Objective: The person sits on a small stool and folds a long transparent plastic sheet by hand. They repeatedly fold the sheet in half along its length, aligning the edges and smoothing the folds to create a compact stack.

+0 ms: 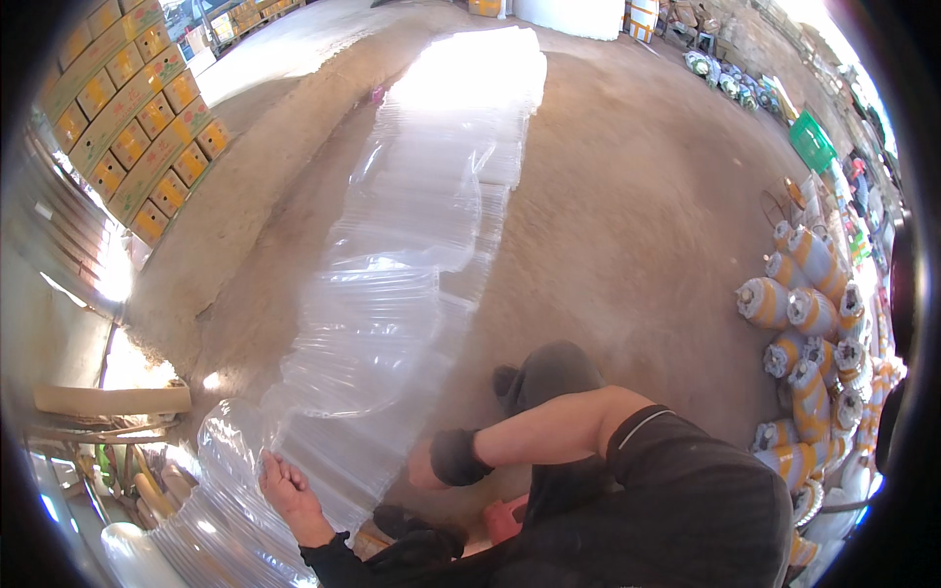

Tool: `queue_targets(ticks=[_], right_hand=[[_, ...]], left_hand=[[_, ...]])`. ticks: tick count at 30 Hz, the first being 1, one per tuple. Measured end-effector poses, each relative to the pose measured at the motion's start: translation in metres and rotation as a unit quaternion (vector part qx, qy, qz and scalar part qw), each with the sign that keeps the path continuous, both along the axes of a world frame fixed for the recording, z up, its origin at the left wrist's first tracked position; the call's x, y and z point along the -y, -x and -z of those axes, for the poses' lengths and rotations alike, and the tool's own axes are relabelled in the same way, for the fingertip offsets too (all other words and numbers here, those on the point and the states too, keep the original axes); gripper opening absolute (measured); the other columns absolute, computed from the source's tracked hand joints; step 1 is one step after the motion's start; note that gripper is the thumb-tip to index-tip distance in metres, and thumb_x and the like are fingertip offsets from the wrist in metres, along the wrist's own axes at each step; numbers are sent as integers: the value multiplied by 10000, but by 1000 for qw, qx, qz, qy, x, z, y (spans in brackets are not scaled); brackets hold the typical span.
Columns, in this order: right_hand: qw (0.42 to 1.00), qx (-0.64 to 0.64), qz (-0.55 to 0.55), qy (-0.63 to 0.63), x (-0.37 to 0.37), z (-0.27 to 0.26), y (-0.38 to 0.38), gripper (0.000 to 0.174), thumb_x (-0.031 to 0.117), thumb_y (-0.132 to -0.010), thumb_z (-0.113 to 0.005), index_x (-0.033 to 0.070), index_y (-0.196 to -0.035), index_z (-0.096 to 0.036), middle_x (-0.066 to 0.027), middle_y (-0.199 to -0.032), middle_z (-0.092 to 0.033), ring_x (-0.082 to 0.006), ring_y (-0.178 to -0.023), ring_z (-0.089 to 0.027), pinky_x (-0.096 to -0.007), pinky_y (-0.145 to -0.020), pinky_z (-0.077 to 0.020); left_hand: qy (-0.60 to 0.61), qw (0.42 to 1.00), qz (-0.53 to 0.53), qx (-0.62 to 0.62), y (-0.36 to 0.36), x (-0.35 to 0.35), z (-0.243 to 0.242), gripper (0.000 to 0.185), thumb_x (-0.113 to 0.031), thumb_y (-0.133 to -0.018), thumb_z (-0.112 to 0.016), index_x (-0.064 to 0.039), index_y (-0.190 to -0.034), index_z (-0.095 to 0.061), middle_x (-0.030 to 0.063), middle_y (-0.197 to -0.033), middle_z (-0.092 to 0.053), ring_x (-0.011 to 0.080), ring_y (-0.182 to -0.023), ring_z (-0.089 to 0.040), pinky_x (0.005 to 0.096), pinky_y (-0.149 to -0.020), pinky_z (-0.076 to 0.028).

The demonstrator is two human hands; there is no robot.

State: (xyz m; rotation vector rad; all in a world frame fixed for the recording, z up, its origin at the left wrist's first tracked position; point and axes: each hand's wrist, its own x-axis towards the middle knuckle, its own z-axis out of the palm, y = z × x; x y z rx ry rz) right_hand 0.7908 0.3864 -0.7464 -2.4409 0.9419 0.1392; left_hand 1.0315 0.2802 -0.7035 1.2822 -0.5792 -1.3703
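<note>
A long run of clear plastic film (367,331) lies in overlapping, wrinkled layers, stretching away from me over the brown floor. My left hand (289,491) has its fingers curled on the edge of a raised, bulging fold of this film. Beside the film's right edge is my right hand (424,464), with a black band around the wrist. Its fingers are mostly hidden, so what it holds is unclear. At the lower left, more pleated film (220,529) continues to the picture's rim. A red plastic object (506,518) shows partly under my body.
Stacked cardboard boxes (136,125) stand at the upper left. Several wrapped rolls with yellow tape (812,312) are piled along the right, below a green crate (812,142). Cardboard tubes (153,498) and a curved tan strip (114,400) sit at the left.
</note>
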Motion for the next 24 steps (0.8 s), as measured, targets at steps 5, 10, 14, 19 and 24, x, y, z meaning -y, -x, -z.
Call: queue_targets(ticks=[5,10,14,19,24], right_hand=[[1000,8,-9,16,1,4,-1,200,189,-711,-684,2,-770,-724,-222,-767,-678,-385,-759,-670,-451,-678,-540],[1000,9,-15,14,2,6,-3,193,181,-711,-679,4,-771,-725,-222,-767,-678,-385,-757,-670,-452,-675,-540],[1000,6,-19,4,3,4,-4,191,183,-703,-684,6,-763,-726,-222,-759,-676,-385,-748,-669,-452,-669,-539],[1000,18,-7,-13,2,1,-2,179,170,-693,-682,6,-753,-725,-225,-754,-674,-383,-744,-668,-449,-667,-539],[1000,14,6,-13,1,1,-3,172,159,-716,-663,4,-757,-724,-229,-770,-676,-387,-760,-671,-445,-679,-540]], left_hand=[[16,1000,-3,2,1,-1,1,295,-315,-972,-594,-93,-792,-518,-54,-546,-355,50,-433,-364,201,-366,-252],[12,1000,6,1,2,-1,0,297,-316,-974,-591,-97,-786,-518,-53,-552,-356,50,-437,-368,200,-368,-253],[5,1000,1,12,4,-3,-4,293,-311,-974,-588,-107,-779,-511,-56,-572,-337,57,-459,-356,210,-395,-256],[4,1000,12,16,2,-5,-6,294,-290,-973,-586,-124,-750,-490,-57,-592,-316,59,-490,-346,219,-421,-250],[6,1000,14,12,1,-3,-2,293,-298,-975,-582,-127,-754,-493,-54,-586,-341,57,-476,-355,212,-403,-259]])
